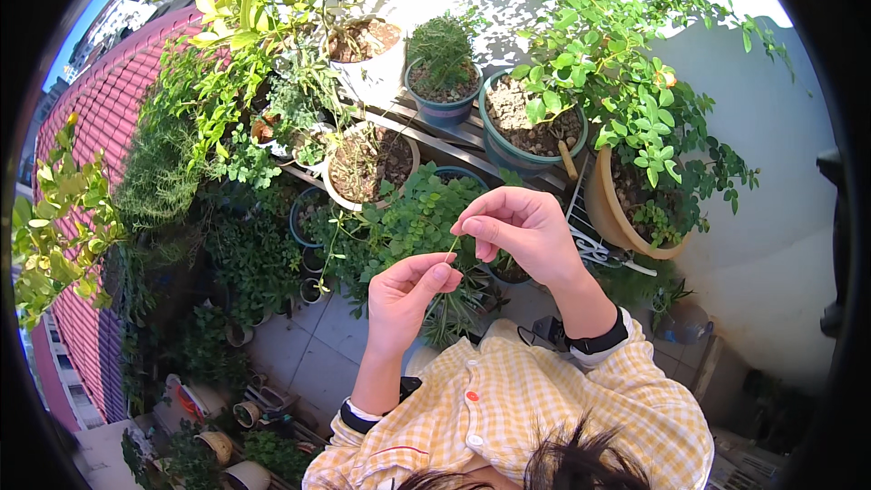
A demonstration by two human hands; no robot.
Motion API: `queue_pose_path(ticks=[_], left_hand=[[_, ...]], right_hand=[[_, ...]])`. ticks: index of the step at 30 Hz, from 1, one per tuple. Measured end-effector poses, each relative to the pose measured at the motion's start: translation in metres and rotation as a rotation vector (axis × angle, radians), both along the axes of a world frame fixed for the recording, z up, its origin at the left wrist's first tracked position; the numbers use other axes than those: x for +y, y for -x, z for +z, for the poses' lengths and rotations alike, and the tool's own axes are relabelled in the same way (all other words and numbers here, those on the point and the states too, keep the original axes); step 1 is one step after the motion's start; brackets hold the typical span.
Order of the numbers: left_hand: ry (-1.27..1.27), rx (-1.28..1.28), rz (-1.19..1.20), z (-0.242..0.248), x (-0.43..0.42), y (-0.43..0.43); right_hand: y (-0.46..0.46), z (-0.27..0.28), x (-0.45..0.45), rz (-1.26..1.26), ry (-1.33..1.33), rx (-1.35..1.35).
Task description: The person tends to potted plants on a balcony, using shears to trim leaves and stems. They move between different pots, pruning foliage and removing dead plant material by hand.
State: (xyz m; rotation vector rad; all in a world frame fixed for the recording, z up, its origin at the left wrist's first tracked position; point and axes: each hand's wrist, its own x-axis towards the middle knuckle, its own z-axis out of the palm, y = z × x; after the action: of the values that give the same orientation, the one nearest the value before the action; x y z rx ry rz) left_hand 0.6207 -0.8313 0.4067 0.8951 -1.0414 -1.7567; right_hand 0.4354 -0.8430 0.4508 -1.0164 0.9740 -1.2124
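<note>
A thin green stem (pixel 452 246) runs between the fingertips of both hands, in front of my chest. My left hand (pixel 407 296) pinches its lower end between thumb and forefinger. Slightly higher and to the right, my right hand (pixel 527 235) pinches the upper end the same way. The fingertips hide both ends of the stem. Just beyond the hands grows a leafy green plant (pixel 422 214), and a slender trailing shoot (pixel 333 245) hangs to the left of them.
A slatted bench (pixel 469 160) bears several pots, among them a blue-green pot (pixel 520 160) with a wooden handle (pixel 567 160) at its rim. A tan pot (pixel 602 207) leans at the right by a white wall (pixel 755 150). Grey floor tiles (pixel 326 340) show below; a red tiled roof (pixel 102 109) lies left.
</note>
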Motion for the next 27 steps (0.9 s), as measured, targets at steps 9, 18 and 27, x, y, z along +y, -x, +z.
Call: queue_pose_path(ticks=[9, 18, 27], left_hand=[[-0.090, 0.054, -0.039, 0.004, 0.007, 0.001], [-0.216, 0.299, -0.141, 0.004, 0.007, -0.002], [-0.270, 0.380, -0.211, 0.004, 0.008, -0.002]], right_hand=[[0.007, 0.002, 0.000, -0.024, 0.026, -0.034], [0.013, 0.004, -0.003, -0.057, 0.071, -0.033], [0.014, 0.003, -0.002, -0.063, 0.081, -0.050]])
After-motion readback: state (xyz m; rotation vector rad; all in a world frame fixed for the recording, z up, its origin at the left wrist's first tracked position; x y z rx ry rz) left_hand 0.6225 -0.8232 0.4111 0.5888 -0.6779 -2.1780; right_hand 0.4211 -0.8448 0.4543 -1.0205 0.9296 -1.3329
